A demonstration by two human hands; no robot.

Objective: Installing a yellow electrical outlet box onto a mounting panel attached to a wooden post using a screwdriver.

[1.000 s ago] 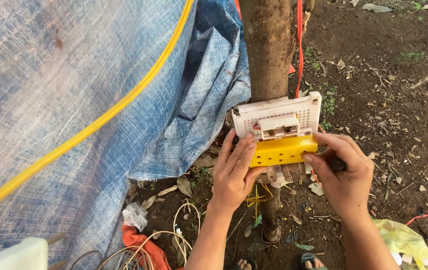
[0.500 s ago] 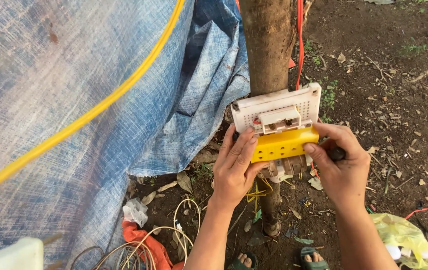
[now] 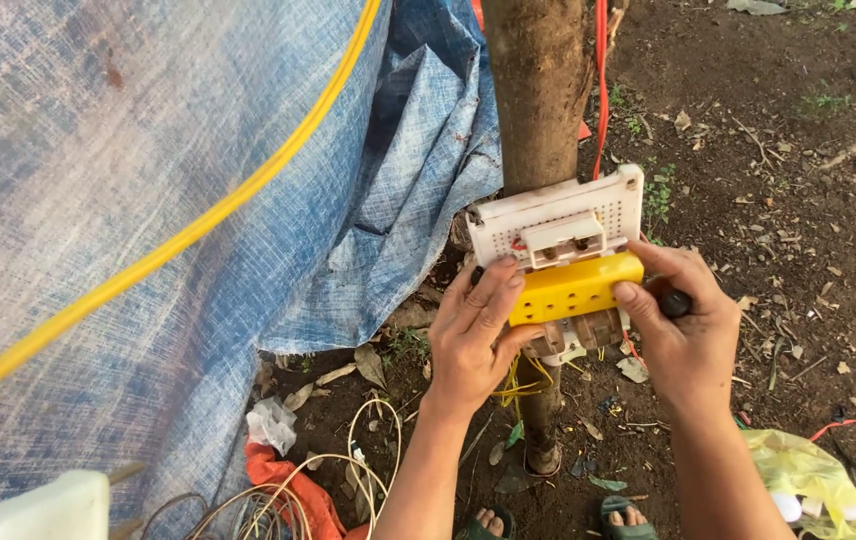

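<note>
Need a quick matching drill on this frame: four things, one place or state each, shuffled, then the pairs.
Things:
1. yellow cover
2. white perforated board
3. blue tarp
4. yellow-green plastic bag

Places or states:
A. on the ground at lower right
B. pinched between the left hand and right hand
C. fixed against the tree trunk
D. hanging at left, yellow hose across it

Pairs: 1-B, 2-C, 3-D, 4-A

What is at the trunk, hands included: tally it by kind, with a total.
hands: 2, the left hand and the right hand
white perforated board: 1
yellow block: 1
dark tool handle, in the right hand: 1
Total: 5
</note>
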